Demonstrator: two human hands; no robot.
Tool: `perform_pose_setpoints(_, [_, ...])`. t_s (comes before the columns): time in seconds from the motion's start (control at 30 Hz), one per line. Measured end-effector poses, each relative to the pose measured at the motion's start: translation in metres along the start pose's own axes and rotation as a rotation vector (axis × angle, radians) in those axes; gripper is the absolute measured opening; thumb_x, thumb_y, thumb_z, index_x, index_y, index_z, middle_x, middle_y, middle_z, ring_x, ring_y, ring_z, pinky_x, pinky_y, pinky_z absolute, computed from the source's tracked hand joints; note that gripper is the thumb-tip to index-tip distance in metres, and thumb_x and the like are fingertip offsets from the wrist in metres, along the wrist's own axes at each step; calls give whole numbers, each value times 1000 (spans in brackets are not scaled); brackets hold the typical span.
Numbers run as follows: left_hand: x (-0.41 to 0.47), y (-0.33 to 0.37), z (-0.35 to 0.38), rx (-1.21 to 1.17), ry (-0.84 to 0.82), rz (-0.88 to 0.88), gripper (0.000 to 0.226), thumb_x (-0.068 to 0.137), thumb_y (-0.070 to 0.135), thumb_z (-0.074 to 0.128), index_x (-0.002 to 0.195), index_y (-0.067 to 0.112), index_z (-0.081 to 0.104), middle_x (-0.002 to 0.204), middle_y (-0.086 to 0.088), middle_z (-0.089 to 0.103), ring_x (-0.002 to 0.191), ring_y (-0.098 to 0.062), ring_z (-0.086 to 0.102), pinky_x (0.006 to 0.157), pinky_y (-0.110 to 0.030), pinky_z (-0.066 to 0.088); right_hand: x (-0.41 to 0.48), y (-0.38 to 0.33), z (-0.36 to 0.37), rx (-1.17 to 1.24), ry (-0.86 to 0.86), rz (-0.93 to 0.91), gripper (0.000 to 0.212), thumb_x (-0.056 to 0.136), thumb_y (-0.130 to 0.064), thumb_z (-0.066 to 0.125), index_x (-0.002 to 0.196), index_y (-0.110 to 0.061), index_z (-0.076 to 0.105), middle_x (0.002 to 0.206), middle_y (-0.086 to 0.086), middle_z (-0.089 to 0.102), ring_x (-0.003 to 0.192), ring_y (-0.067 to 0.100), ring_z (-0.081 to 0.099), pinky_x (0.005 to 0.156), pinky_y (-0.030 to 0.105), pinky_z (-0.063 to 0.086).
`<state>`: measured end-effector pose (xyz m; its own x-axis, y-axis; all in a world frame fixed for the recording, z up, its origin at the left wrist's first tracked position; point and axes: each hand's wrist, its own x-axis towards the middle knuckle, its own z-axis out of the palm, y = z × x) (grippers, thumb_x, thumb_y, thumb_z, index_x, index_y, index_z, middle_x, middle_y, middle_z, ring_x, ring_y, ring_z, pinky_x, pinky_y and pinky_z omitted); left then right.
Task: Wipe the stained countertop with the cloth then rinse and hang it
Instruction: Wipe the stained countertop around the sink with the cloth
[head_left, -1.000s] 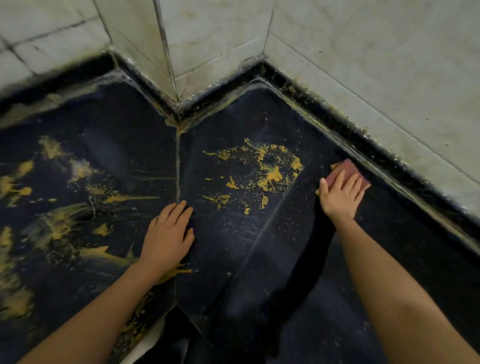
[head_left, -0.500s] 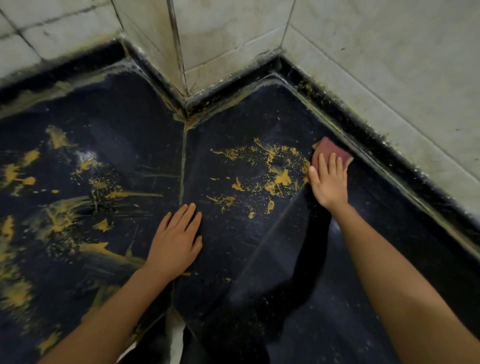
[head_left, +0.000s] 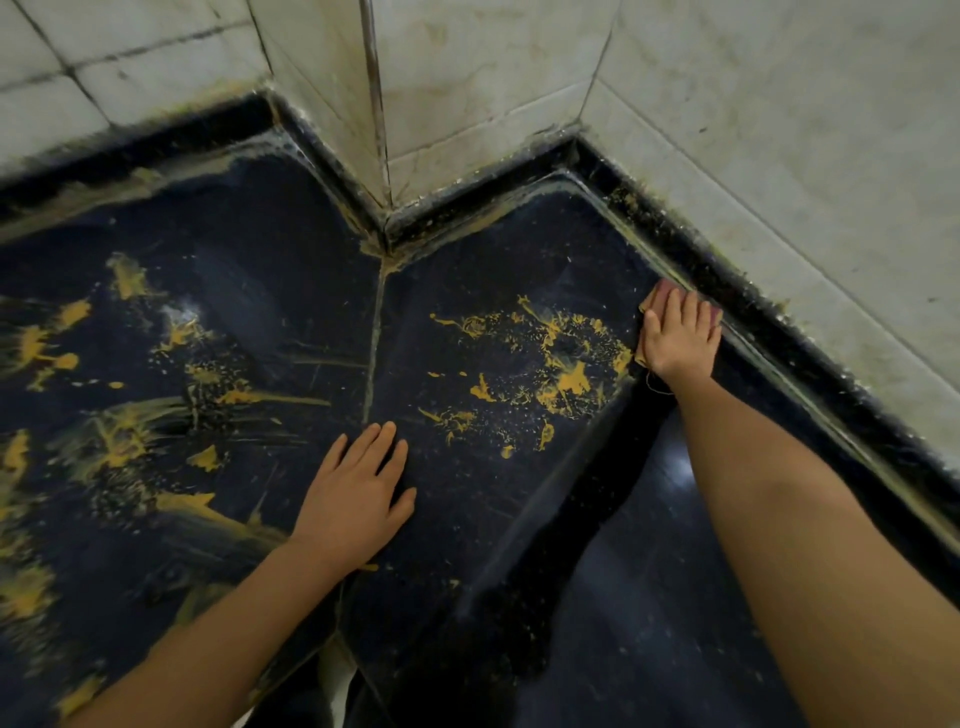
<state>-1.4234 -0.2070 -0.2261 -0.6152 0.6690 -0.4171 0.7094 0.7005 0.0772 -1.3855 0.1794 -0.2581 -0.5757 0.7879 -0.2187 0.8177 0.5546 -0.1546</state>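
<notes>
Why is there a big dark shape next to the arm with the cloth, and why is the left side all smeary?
Head view: that dark shape is the shadow of the right arm on the shiny countertop; head view, left edge: the yellow stains look blurred, whether from motion or focus I cannot tell.

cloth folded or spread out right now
Likely folded: the cloth is a compact pad pressed flat under the right hand, only its edges showing. Folds themselves cannot be seen.

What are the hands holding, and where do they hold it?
Nothing is gripped. The right hand presses flat on the cloth; the left hand rests on the countertop.
</notes>
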Motion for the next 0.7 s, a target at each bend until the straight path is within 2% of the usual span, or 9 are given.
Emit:
perform_pose_setpoints(0.17, [-1, 1, 4, -28, -7, -10, 63, 98, 46, 22, 148, 15, 2, 156, -3, -9, 143, -17, -7, 115, -34, -5, -34, -1, 5, -13, 33, -85, 53, 100, -38, 21, 149, -19, 12, 158, 4, 5, 145, 22, 2, 116, 41, 1])
perform_pose_setpoints(0.33, [-3, -4, 2, 2, -22, 55, 67, 96, 49, 26, 148, 13, 3, 156, -7, -7, 144, -19, -5, 115, -35, -2, -103, -11, 22, -61, -12, -158, 53, 100, -39, 22, 149, -20, 13, 158, 3, 5, 146, 20, 1, 116, 37, -1])
perform_pose_setpoints(0.43, [-4, -8, -1, 62, -62, 92, 70, 96, 52, 25, 148, 14, -1, 156, -6, -9, 143, -19, -6, 116, -36, 1, -151, -18, 31, -83, -31, -198, 66, 91, -49, 6, 149, -19, 14, 158, 3, 7, 145, 20, 2, 116, 36, -1])
perform_pose_setpoints(0.57, [-3, -11, -5, 75, -101, 124, 73, 94, 54, 28, 148, 13, -1, 156, -6, -9, 143, -21, -5, 117, -37, 4, -225, -27, 48, -30, -100, -262, 79, 79, -54, -4, 148, -21, 16, 158, 1, 7, 145, 19, 2, 116, 36, -2])
perform_pose_setpoints(0.63, [-2, -12, -5, 74, -103, 137, 74, 94, 55, 29, 148, 13, 0, 156, -6, -8, 143, -21, -4, 116, -36, 5, -265, -32, 57, -18, -97, -326, 77, 80, -53, 3, 146, -21, 27, 155, 3, 20, 144, 23, 15, 116, 35, 0])
perform_pose_setpoints(0.7, [-2, -13, -5, 76, -92, 150, 75, 93, 56, 30, 148, 13, 1, 156, -7, -6, 143, -21, -2, 115, -36, 6, -304, -39, 66, -69, -43, -404, 60, 85, -46, 24, 133, -21, 51, 141, 4, 47, 131, 26, 43, 113, 36, 14])
